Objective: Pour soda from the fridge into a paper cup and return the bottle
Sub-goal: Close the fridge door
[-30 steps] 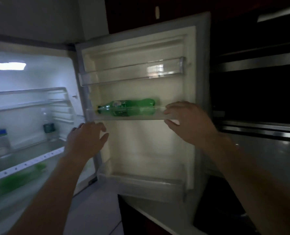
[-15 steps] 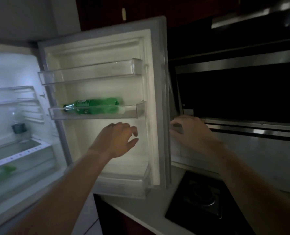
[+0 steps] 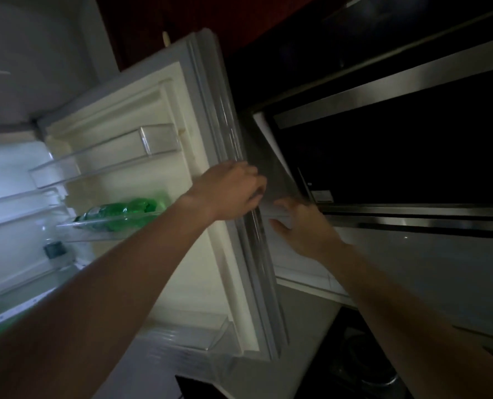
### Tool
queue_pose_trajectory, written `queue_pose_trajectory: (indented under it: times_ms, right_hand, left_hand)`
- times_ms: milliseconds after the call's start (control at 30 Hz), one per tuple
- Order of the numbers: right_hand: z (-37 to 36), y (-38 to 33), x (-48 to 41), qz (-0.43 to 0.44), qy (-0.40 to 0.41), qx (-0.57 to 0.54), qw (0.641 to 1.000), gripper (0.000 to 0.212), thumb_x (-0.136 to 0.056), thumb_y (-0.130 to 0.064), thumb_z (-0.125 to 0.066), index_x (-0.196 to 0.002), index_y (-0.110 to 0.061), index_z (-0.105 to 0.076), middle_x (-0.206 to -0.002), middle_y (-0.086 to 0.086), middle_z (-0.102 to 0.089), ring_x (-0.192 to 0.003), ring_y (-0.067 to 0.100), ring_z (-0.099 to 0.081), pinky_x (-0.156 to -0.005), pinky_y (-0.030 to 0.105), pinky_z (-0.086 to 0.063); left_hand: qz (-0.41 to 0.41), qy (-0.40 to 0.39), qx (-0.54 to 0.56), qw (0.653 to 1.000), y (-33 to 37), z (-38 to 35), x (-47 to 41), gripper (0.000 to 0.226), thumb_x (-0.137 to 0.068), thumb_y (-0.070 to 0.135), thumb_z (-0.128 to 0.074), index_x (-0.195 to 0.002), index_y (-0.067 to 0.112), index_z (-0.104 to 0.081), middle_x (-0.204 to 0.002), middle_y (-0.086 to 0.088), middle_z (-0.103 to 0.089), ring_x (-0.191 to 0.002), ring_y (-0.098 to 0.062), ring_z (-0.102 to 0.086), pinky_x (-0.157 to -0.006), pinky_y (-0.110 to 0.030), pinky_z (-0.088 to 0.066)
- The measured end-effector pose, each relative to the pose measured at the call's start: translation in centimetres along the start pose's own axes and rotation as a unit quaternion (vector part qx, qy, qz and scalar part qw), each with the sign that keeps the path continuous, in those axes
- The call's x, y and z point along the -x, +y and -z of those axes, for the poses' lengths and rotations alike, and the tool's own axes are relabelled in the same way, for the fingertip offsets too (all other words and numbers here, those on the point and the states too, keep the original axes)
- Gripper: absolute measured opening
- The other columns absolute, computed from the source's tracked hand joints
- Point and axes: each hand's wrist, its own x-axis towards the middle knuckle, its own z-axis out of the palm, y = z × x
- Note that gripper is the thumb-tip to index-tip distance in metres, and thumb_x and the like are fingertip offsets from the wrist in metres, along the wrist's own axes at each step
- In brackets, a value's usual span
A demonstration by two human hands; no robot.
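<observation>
Left hand: my left hand (image 3: 228,194) sits just above the picture's centre, its fingers curled together over the free edge of the fridge door (image 3: 164,116), gripping that edge.
Right hand: my right hand (image 3: 300,226) is at four o'clock of the left one, on the door's outer side. Its fingers lie fairly straight and apart, thumb out, against the outer face, and it holds nothing. The fingertips are blurred.
Soda bottle: the green soda bottle (image 3: 118,214) lies on its side in the middle door shelf (image 3: 75,231), at nine o'clock of my left hand and clear of both hands, its neck pointing toward eight o'clock.
Door: it stands open, inner side toward me. An upper door shelf (image 3: 66,174) sits at twelve o'clock of the bottle, and a bottom door bin (image 3: 210,338) at five o'clock of it.
Fridge interior: lit, at the far nine o'clock edge. A small dark-capped container (image 3: 53,249) stands on a shelf there.
Surroundings: a dark glass panel (image 3: 397,156) fills three o'clock. A hob (image 3: 363,370) lies at five o'clock beside a pale counter (image 3: 302,321).
</observation>
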Motion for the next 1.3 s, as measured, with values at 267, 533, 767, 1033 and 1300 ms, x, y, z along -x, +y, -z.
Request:
queue_pose_trajectory:
  times_ms: [267, 533, 767, 1033, 1300]
  right_hand:
    - [-4.5, 0.8, -3.4, -0.026, -0.013, -0.219, 0.975, 0.039, -0.095, -0.040, -0.056, -0.119, -0.010, -0.058, -0.111, 0.006, -0.066, -0.100, 0.022, -0.066, -0.086, 0.030, -0.051]
    - [-8.7, 1.2, -4.0, -0.002, 0.013, -0.200, 0.980, 0.035, -0.100, -0.046, -0.037, -0.080, -0.017, -0.044, -0.064, -0.002, -0.051, -0.056, 0.010, -0.051, -0.055, 0.023, -0.032]
    - [-10.9, 1.4, -3.1, 0.035, 0.111, -0.177, 0.977, 0.063, -0.094, -0.065, -0.019, -0.092, -0.012, -0.052, -0.065, 0.009, -0.059, -0.056, 0.030, -0.058, -0.053, 0.030, -0.036]
    - [-10.7, -1.0, -0.7, 0.041, 0.124, -0.134, 0.982, 0.054, -0.094, -0.068, -0.019, -0.089, -0.021, -0.046, -0.063, 0.002, -0.055, -0.053, 0.024, -0.057, -0.050, 0.034, -0.048]
    - [-10.1, -9.1, 5.7, 0.088, 0.187, -0.102, 0.973, 0.052, -0.097, -0.059, -0.034, -0.090, -0.014, -0.058, -0.059, 0.007, -0.065, -0.051, 0.027, -0.064, -0.044, 0.035, -0.050]
  left_hand:
    - [0.005, -0.056, -0.094, 0.994, -2.3, 0.3, -4.4, 0.038, -0.098, 0.045, -0.050, -0.125, 0.022, -0.062, -0.122, -0.003, -0.062, -0.124, -0.023, -0.050, -0.116, -0.039, -0.027]
    - [0.015, -0.161, -0.253, 0.954, -2.0, -0.6, -5.3, 0.066, -0.091, 0.070, -0.037, -0.138, 0.026, -0.052, -0.146, -0.001, -0.047, -0.143, -0.022, -0.029, -0.122, -0.044, 0.001]
    - [0.016, -0.127, -0.256, 0.958, -1.7, -0.6, -4.5, 0.064, -0.088, 0.069, -0.041, -0.132, 0.025, -0.057, -0.141, -0.002, -0.052, -0.141, -0.024, -0.033, -0.122, -0.045, -0.002]
    - [0.018, -0.097, -0.229, 0.968, -1.2, 1.1, -0.9, 0.062, -0.084, 0.071, -0.046, -0.127, 0.028, -0.061, -0.139, -0.001, -0.053, -0.142, -0.024, -0.031, -0.120, -0.043, 0.001]
    - [-0.036, 0.029, -0.151, 0.987, -3.1, 3.8, 8.9, 0.060, -0.066, 0.073, -0.063, -0.098, 0.022, -0.072, -0.107, -0.004, -0.066, -0.124, -0.029, -0.052, -0.117, -0.049, -0.024]
